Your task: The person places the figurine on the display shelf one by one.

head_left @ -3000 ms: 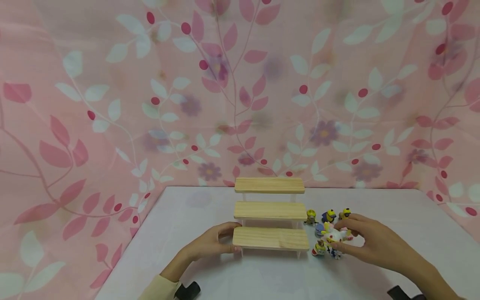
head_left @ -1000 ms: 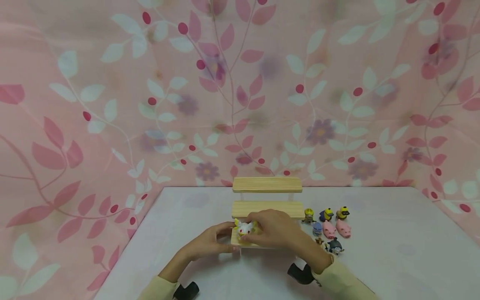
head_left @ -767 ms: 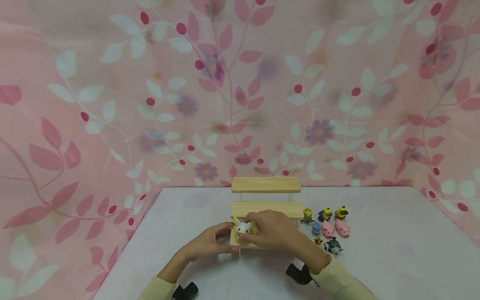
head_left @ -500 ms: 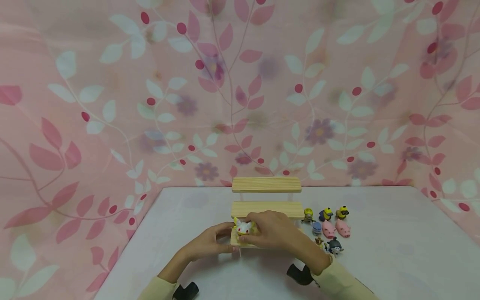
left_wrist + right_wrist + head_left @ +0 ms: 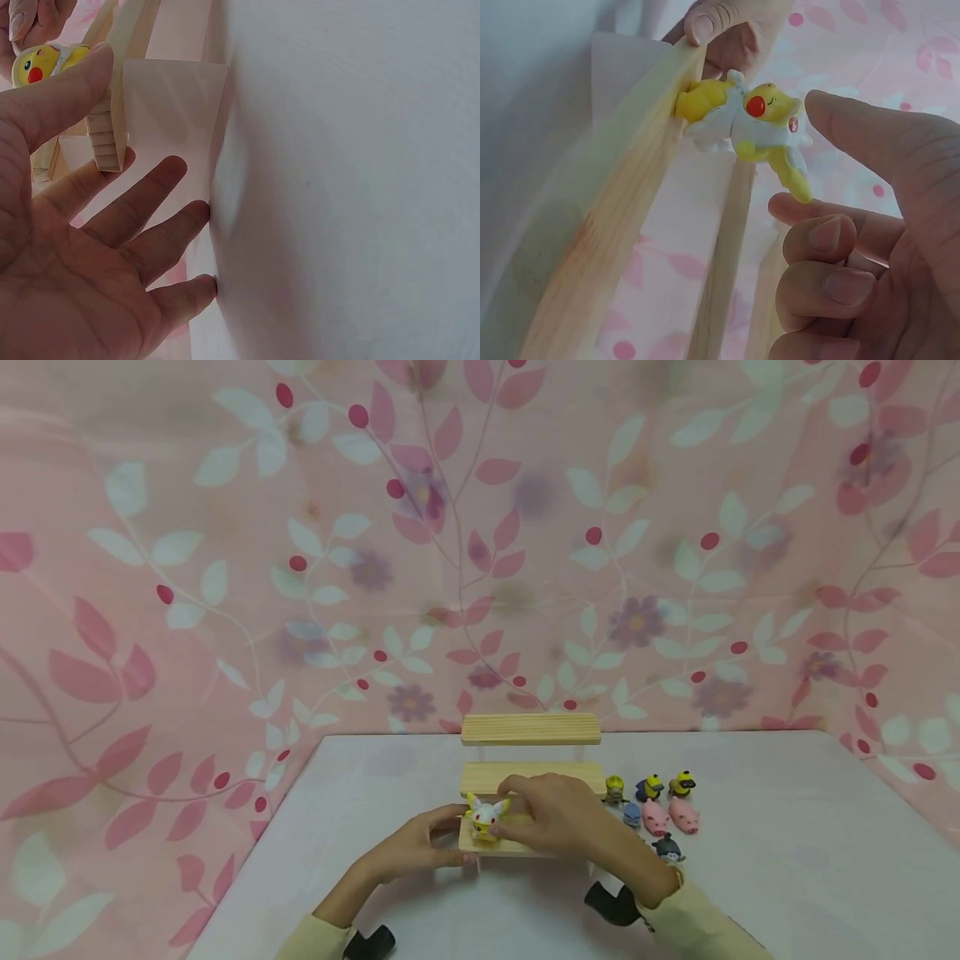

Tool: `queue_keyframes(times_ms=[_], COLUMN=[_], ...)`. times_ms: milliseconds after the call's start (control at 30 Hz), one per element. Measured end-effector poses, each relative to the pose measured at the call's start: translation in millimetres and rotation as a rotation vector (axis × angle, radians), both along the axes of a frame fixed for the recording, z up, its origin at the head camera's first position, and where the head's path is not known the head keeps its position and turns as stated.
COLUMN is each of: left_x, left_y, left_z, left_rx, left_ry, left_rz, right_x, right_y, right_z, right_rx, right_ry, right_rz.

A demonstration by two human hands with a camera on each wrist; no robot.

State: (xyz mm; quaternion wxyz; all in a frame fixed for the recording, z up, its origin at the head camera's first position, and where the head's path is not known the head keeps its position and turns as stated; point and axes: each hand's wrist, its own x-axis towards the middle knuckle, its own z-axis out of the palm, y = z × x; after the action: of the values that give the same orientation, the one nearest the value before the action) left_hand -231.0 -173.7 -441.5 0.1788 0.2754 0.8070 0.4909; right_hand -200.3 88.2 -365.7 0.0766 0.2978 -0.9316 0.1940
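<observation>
A small yellow toy figurine in a white hood (image 5: 486,814) stands upright at the left end of the lowest plank of a three-tier wooden shelf (image 5: 531,728). Close on its right side is my right hand (image 5: 562,814); the right wrist view shows thumb and fingertips spread apart around the figurine's head (image 5: 769,124), with gaps showing. My left hand (image 5: 416,843) holds the left end of the lowest plank. In the left wrist view its thumb lies along the plank (image 5: 109,142), the index fingertip is at the opposite edge, and the other fingers are extended beside the clear support (image 5: 172,97).
Right of the shelf on the white table (image 5: 765,860) stand several small figurines: yellow ones (image 5: 649,787), two pink pigs (image 5: 684,816), a blue one (image 5: 632,815) and a dark-haired one (image 5: 667,847), partly beside my right forearm. A pink floral cloth (image 5: 525,543) hangs behind the table.
My right hand carried the hooded figurine from the group on the right to the lowest plank, then loosened its fingers and drew slightly right. The left hand stayed at the shelf end.
</observation>
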Motion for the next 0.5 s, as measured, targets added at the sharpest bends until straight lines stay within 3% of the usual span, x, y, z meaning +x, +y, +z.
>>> queue_keyframes(times_ms=[267, 500], left_x=[0.6, 0.6], left_y=[-0.9, -1.4], left_z=[-1.6, -0.9], left_rx=[0.002, -0.006], left_ry=[-0.014, 0.001], left_rz=[-0.002, 0.005], right_x=[6.3, 19.1], right_y=[9, 29], right_z=[5.4, 11.2], right_rx=[-0.002, -0.006], right_ry=[0.052, 0.043], right_rz=[0.008, -0.018])
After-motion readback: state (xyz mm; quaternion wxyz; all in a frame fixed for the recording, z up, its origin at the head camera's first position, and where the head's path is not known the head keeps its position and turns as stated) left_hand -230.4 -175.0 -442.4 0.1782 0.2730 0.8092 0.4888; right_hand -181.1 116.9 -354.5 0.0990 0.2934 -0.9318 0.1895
